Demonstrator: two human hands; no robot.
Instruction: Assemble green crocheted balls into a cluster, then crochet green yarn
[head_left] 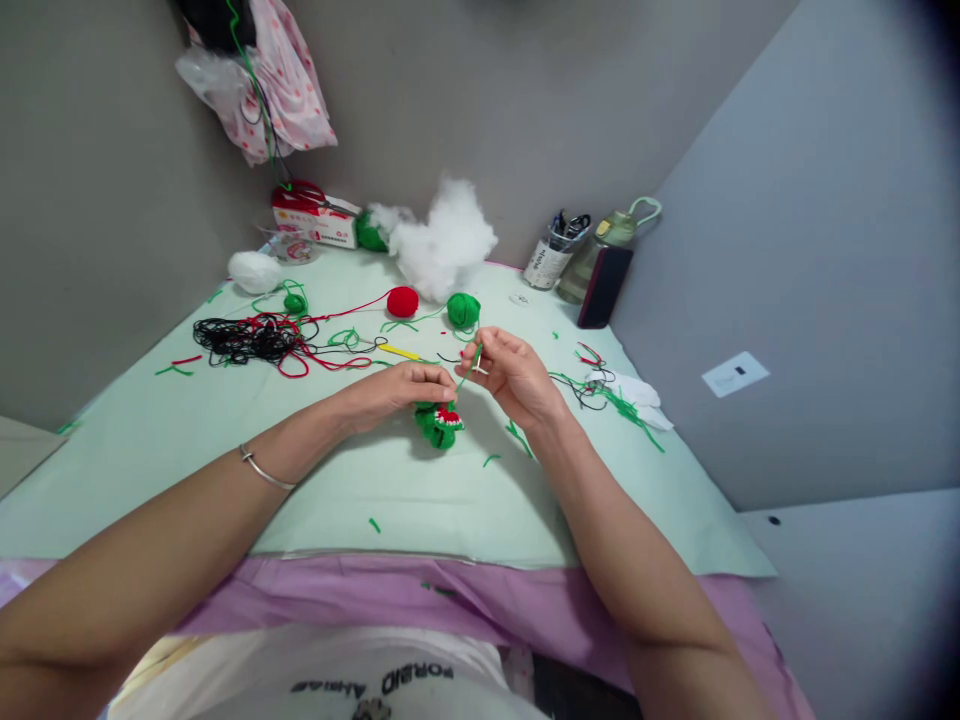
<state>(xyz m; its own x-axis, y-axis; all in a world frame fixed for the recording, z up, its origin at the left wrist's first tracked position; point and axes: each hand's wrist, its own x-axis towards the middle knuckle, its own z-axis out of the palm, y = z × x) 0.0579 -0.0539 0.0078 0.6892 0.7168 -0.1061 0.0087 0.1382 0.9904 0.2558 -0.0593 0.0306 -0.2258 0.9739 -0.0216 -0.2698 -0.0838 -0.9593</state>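
Note:
My left hand (pixel 401 390) is closed on a small green crocheted piece (pixel 436 430) with red and white parts. It pinches the top, and the piece hangs just over the table. Close by on the right, my right hand (pixel 514 370) is closed on a strand of green yarn (pixel 471 366), which runs taut from the piece up to its fingertips. A thin pale item shows at those fingers, too small to name. Behind my hands lie a yellow-handled tool (pixel 399 351), a green yarn ball (pixel 463 310) and a red yarn ball (pixel 403 302).
On the left are tangled black yarn (pixel 244 341) and a white yarn ball (pixel 254 272). White stuffing (pixel 442 240), a box (pixel 330 222) with red scissors (pixel 304 193), a pen cup (pixel 547 263), a bottle (pixel 581 270) and a phone (pixel 606 288) stand near the walls. Yarn scraps (pixel 626 405) lie right.

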